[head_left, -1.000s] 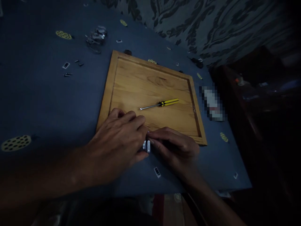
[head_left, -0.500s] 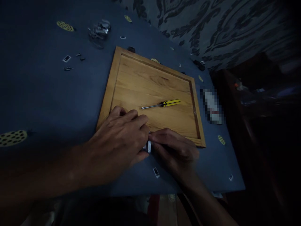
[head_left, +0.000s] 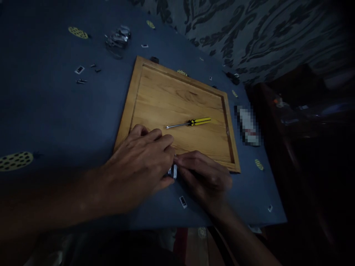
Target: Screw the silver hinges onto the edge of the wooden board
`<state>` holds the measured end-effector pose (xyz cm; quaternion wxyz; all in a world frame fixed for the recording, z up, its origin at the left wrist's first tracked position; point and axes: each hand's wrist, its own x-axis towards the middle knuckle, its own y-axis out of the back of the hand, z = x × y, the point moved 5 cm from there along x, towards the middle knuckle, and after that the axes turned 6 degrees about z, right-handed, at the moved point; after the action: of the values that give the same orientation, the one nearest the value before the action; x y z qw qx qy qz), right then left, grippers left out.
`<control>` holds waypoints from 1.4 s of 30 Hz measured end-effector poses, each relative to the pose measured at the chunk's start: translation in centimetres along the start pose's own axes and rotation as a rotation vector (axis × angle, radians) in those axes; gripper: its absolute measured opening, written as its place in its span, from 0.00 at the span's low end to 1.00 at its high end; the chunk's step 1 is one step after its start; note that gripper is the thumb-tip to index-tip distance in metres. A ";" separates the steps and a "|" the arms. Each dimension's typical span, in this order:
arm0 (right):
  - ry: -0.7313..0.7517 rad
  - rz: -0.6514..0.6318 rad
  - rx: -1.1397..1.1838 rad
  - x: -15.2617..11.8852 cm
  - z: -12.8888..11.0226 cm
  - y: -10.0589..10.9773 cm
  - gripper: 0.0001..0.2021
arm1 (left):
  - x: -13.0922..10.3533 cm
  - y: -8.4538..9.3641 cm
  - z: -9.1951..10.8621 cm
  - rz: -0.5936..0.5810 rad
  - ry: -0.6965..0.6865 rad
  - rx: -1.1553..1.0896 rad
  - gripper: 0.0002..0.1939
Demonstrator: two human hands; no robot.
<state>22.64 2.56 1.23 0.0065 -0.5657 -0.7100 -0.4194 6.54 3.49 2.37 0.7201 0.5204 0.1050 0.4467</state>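
A framed wooden panel (head_left: 180,105) lies on the blue patterned cloth, with a yellow and black screwdriver (head_left: 199,121) resting on it. My left hand (head_left: 146,159) is over the panel's near left part, its fingers curled around a small shiny metal piece (head_left: 173,171) at the near edge. Thumb and fingers pinched together, my right hand (head_left: 203,175) meets that piece from the right. Whatever is between its fingertips is too small and dark to make out.
Several screws (head_left: 81,81) lie on the cloth at the upper left. Beyond them is a pile of shiny metal parts (head_left: 119,38). A black object (head_left: 233,77) and a blurred-out white item (head_left: 249,125) are right of the panel.
The whole view has shifted slightly, so the panel's right side appears a little further left. Both hands keep nearly the same pose at the metal piece.
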 end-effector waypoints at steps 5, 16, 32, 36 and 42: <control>0.028 0.002 -0.054 0.0 -0.2 0.0 0.12 | -0.1 0.0 0.0 -0.012 0.007 -0.008 0.08; 0.020 -0.045 -0.140 -0.6 -0.4 0.3 0.13 | -0.1 -0.1 0.0 -0.002 0.011 -0.020 0.09; 0.009 -0.071 -0.130 -0.3 -0.3 0.5 0.13 | 0.0 0.0 0.0 0.004 0.008 -0.026 0.08; 0.063 -0.160 -0.191 0.4 -0.8 0.4 0.14 | 0.0 0.0 0.0 0.010 0.006 -0.022 0.08; 0.038 -0.121 -0.081 1.0 -0.6 0.1 0.15 | -0.1 -0.1 0.0 0.008 0.013 -0.016 0.09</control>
<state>22.12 2.97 2.16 -0.0282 -0.5135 -0.7250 -0.4582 6.50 3.37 2.29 0.7218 0.5121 0.1038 0.4538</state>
